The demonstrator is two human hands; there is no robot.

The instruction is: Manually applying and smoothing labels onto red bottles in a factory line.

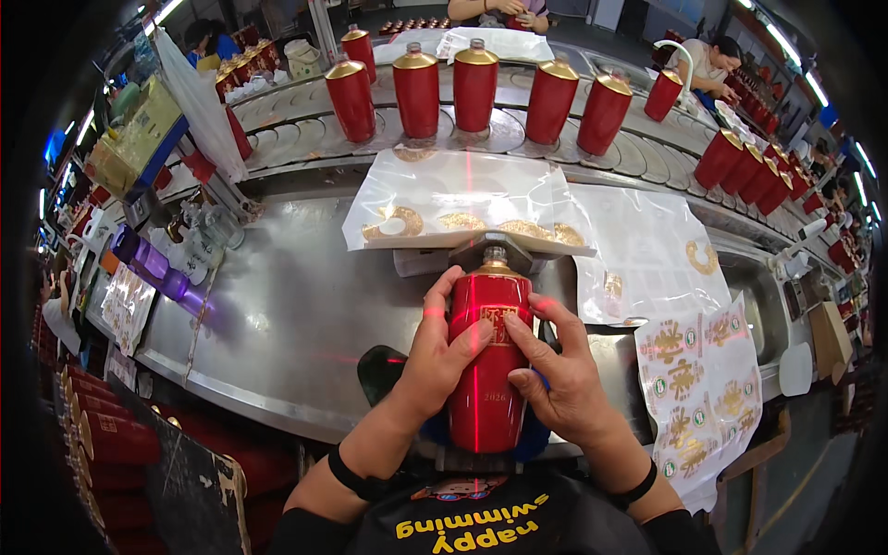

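A glossy red bottle [490,416] with a gold shoulder and clear glass neck is in front of me, its neck end against a metal rest [523,256]. My left hand [442,356] wraps its left side, thumb at the gold square decal [499,326] on the bottle's front. My right hand [569,375] curls round the right side, with fingertips pressing on the decal's right edge. Crossing red light lines fall over bottle and hands. Beyond the bottle lies a translucent sheet [462,190] with gold ring-shaped decals.
Finished-looking red bottles [474,92] stand on a curved conveyor [305,153] across the bench. A second sheet [647,245] and one with gold character decals [698,398] lie to the right, near a sink [754,287]. A purple bottle [148,259] is left. Other people work beyond.
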